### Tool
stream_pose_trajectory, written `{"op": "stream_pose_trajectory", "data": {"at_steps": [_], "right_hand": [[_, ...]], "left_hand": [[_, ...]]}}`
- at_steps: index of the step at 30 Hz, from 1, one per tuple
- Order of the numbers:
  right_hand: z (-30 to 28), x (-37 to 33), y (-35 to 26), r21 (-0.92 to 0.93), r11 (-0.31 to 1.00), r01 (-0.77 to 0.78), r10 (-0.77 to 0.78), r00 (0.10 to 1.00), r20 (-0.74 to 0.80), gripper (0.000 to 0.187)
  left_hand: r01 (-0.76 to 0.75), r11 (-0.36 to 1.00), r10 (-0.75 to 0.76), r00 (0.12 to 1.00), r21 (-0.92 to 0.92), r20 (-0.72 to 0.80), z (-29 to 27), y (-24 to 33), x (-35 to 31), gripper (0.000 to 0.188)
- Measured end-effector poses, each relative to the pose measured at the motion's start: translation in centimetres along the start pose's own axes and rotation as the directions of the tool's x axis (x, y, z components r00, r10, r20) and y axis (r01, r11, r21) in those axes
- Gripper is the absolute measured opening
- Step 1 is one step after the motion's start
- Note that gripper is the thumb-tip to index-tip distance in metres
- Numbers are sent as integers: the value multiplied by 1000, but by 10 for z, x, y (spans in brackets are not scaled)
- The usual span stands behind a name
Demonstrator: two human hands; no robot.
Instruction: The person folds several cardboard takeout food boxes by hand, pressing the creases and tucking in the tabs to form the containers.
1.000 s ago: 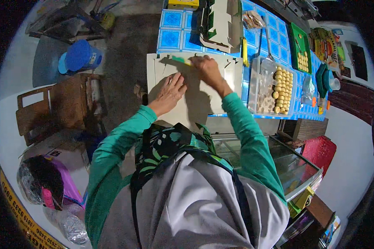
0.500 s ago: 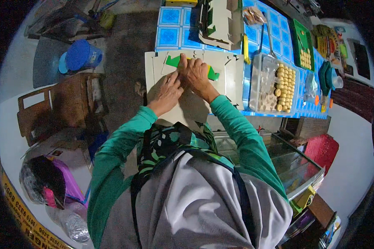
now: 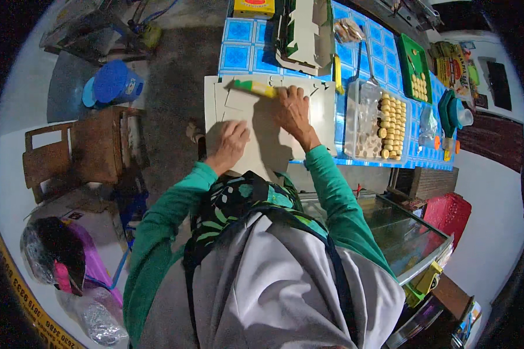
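A flat pale cardboard box blank (image 3: 256, 131) with cut flaps lies at the near edge of the table. Along its far side a narrow flap (image 3: 255, 88) is folded up, showing its green and yellow printed face. My right hand (image 3: 296, 113) is at the right end of this flap, its fingers bent around the flap's edge. Lower on the left, my left hand (image 3: 230, 142) rests on the blank's plain face, fingers loosely stretched and holding nothing.
Beyond the blank stand partly folded boxes (image 3: 305, 38) and a yellow box (image 3: 254, 8). To the right are a yellow cutter (image 3: 337, 74), a clear tub (image 3: 364, 136) with rows of small round pastries (image 3: 395, 122), and a green tray (image 3: 406, 49). A glass case (image 3: 402, 230) stands below right.
My hands have moved apart: the left slid back toward me, while the right shifted right along the fold. More of the green and yellow flap now shows between them.
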State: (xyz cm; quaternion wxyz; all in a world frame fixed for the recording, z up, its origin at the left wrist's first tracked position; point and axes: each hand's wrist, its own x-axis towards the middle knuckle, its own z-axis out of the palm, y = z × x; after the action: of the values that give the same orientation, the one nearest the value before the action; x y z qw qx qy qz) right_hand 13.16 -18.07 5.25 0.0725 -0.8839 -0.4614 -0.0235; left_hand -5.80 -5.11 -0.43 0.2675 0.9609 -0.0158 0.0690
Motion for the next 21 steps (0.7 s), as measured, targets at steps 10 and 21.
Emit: {"op": "stream_pose_trajectory", "data": {"at_steps": [10, 21], "right_hand": [[-38, -2, -30, 72, 987, 141, -137, 989, -64, 34], [-23, 20, -17, 30, 999, -14, 22, 960, -279, 36]], "left_hand": [[-6, 990, 1, 999, 141, 37, 1, 18, -18, 35], [29, 989, -35, 999, 148, 39, 7, 19, -16, 44]]}}
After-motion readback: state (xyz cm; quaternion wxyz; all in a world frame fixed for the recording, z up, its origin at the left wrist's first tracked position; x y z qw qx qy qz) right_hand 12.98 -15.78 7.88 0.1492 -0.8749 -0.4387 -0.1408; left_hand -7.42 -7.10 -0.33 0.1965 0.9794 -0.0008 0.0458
